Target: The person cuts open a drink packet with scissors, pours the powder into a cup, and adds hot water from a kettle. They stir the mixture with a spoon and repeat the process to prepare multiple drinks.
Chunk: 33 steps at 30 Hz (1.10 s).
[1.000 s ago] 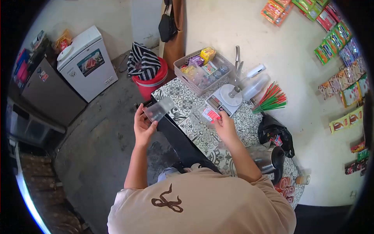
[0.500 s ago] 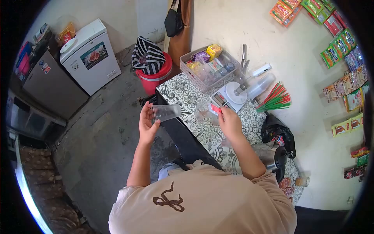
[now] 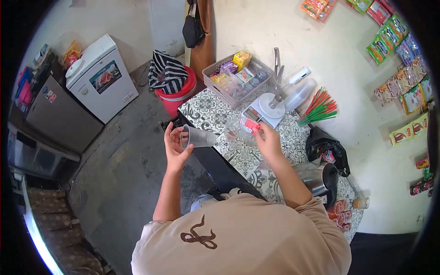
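My left hand (image 3: 175, 149) is wrapped round the rim end of a clear plastic cup (image 3: 201, 137). The cup lies tilted on its side in the air, its base pointing right, by the table's edge. My right hand (image 3: 269, 143) pinches a small red and white sachet (image 3: 250, 124) above the patterned tabletop (image 3: 238, 158). Clear plastic, perhaps another cup (image 3: 232, 130), sits on the table just left of the sachet. Behind my right hand is a white kitchen scale (image 3: 267, 109) with a small metal object on its plate.
A basket of packets (image 3: 220, 94), nested clear cups (image 3: 300, 95) and red and green straws (image 3: 319, 107) stand along the wall. To the right are a black plastic bag (image 3: 318, 146), a metal jug (image 3: 316, 181) and several red-filled cups (image 3: 339, 211). A red bin (image 3: 188, 87) stands beyond the table.
The view has shifted slightly, showing more of the cups at lower right. The cup has turned a little in my left hand. The sachet remains in my right fingers, tilted differently.
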{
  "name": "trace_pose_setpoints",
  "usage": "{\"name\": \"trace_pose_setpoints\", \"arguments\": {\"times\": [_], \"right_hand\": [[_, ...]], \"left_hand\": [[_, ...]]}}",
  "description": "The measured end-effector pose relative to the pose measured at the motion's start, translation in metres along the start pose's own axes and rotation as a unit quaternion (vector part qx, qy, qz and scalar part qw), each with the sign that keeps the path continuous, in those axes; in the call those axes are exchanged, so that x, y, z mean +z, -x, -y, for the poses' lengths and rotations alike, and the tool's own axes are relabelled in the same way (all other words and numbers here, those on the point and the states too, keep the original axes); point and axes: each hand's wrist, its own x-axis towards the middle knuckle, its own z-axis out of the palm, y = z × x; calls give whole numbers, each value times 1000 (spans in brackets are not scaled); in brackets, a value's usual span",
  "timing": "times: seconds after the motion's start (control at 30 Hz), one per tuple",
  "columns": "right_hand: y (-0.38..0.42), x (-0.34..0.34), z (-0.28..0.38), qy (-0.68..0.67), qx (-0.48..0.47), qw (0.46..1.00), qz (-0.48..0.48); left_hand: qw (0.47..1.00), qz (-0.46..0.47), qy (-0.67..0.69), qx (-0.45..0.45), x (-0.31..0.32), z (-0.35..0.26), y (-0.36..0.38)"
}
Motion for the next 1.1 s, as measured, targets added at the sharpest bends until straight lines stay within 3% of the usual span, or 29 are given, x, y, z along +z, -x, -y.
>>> {"name": "trace_pose_setpoints", "arguments": {"times": [0.03, 0.13, 0.27, 0.4, 0.53, 0.57, 0.67, 0.8, 0.93, 1.1], "right_hand": [[1, 0, -2, -46, 6, 999, -17], [3, -1, -9, -285, 233, 930, -2], [8, -26, 7, -417, 294, 859, -34], [19, -60, 21, -420, 254, 871, -29], [34, -93, 33, -376, 141, 915, 34], [38, -101, 40, -353, 152, 923, 33], [44, -125, 65, -89, -2, 995, 47], [52, -140, 78, 116, -178, 977, 28], [60, -157, 92, 249, -201, 944, 73], [64, -163, 97, 304, -225, 922, 81]], "left_hand": [[1000, -2, 26, 8, 4, 0, 0], [995, 4, 94, 24, 25, -2, 2], [995, 55, 80, 12, 53, -6, 5], [994, 96, -53, 25, 84, -11, 12], [965, 168, -189, 74, 111, -16, 20], [959, 184, -200, 80, 119, -18, 22], [946, 225, -212, 92, 137, -23, 29], [934, 273, -206, 102, 154, -24, 35], [928, 308, -182, 99, 166, -25, 40], [924, 338, -151, 99, 177, -24, 47]]}}
